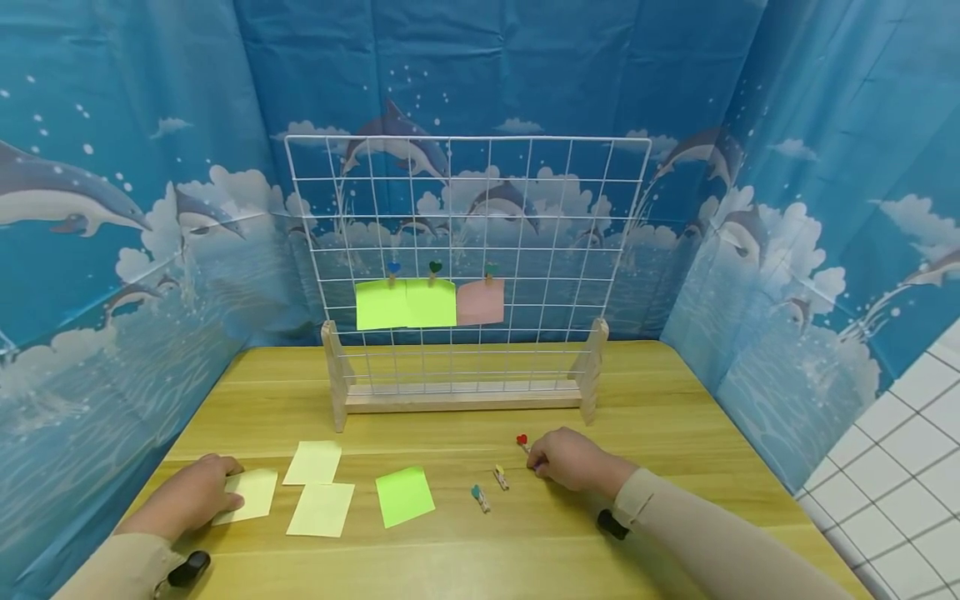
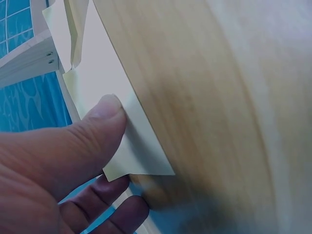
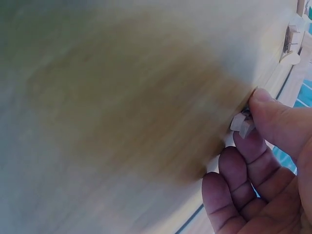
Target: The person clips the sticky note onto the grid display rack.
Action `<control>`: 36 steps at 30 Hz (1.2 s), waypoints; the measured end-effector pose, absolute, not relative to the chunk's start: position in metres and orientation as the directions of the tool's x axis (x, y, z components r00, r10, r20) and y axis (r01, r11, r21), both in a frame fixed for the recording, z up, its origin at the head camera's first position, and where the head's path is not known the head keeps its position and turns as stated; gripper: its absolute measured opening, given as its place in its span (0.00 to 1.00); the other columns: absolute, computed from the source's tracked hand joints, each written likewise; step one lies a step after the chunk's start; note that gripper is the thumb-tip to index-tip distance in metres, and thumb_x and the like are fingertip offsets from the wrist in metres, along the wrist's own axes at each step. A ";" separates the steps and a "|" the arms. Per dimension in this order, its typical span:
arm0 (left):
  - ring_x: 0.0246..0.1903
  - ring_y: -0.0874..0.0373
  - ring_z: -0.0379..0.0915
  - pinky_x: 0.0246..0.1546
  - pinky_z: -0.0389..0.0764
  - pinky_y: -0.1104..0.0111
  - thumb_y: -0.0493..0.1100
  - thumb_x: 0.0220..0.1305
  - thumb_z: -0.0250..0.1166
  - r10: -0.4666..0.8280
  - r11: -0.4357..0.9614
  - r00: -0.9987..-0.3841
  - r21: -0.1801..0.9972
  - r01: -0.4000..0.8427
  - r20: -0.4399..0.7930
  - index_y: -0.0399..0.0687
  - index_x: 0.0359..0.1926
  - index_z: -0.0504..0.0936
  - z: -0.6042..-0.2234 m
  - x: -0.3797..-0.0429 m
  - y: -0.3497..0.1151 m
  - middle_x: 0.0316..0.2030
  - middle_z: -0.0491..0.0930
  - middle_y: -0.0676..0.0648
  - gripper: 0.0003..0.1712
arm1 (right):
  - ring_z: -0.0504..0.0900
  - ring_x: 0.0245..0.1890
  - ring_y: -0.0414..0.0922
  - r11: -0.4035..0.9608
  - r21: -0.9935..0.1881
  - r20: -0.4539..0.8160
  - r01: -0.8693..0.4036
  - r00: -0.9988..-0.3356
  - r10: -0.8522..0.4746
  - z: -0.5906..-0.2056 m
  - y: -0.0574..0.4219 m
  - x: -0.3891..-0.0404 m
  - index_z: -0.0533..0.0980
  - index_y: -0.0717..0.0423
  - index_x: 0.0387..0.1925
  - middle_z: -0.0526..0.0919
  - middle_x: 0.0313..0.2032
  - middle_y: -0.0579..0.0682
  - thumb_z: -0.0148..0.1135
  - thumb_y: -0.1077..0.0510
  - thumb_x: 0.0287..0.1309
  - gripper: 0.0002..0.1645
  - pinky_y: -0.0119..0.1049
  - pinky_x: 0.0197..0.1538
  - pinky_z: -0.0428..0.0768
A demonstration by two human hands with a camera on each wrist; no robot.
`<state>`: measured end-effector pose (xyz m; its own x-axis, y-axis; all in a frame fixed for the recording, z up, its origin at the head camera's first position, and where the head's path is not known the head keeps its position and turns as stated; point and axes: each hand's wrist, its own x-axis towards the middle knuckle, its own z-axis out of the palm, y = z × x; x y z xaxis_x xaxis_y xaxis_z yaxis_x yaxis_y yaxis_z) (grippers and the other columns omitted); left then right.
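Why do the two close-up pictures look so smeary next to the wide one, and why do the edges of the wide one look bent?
Head view: sharp, evenly lit, soft shadows only; the wide lens bows the wire grid and curves the table edges. Left wrist view: the thumb on the pale yellow note is crisp, the tabletop beyond smears. Right wrist view: wood is a blur; only the fingertips pinching a small clip are fairly clear.

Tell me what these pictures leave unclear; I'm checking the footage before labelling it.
- Right wrist view: table top blurred; the small clip pinched by the right hand is mostly hidden by its thumb.
- Left wrist view: the left hand covers part of the pale yellow note.
- Head view: loose clips too small for detail.
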<state>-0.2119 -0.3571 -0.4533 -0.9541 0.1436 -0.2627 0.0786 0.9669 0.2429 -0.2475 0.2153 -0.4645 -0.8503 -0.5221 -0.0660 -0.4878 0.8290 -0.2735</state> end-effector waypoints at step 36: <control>0.48 0.40 0.81 0.46 0.81 0.47 0.48 0.64 0.76 0.119 0.932 -0.966 0.361 0.029 -0.231 0.39 0.49 0.77 -0.459 -0.212 -0.366 0.50 0.84 0.34 0.23 | 0.77 0.34 0.35 0.810 -0.379 0.002 -0.447 -0.876 -0.482 -0.462 0.228 -0.235 0.86 0.49 0.38 0.86 0.35 0.38 0.70 0.57 0.69 0.02 0.37 0.42 0.81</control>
<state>-0.2121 -0.3663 -0.4594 -0.9655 0.1194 -0.2314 0.0286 0.9320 0.3613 -0.2352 0.2275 -0.4617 -0.8760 -0.4822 0.0015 -0.4467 0.8104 -0.3792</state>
